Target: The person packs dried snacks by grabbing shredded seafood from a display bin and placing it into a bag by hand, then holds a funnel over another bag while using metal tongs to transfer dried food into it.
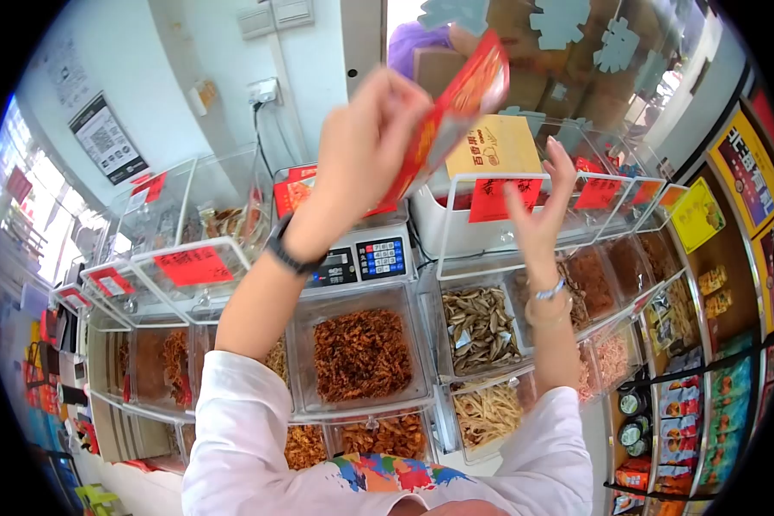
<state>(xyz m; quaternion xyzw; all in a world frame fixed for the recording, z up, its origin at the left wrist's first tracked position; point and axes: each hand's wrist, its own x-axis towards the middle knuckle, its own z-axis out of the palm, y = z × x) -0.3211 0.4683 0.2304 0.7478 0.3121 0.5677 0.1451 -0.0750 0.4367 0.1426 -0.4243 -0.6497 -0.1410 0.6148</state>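
Observation:
Pinched in my left hand (365,142) is a flat red printed packet (443,120), raised above the counter and tilted. A dark band circles that wrist. My right hand (542,211) is up with its fingers apart and holds nothing; it is in front of a clear display case, near a red paper label (503,199). Below my left hand is a weighing scale (380,260) with a keypad. More red packets (297,191) lie behind that hand. A yellow carton (494,146) stands between my hands, farther back.
In front of me, clear bins hold reddish-brown shredded food (361,357), small dried fish (477,328) and pale dried strips (488,413). Clear lidded cases (193,265) line the left. Shelves of packaged snacks (679,421) stand at right. A person in purple (413,47) is behind the counter.

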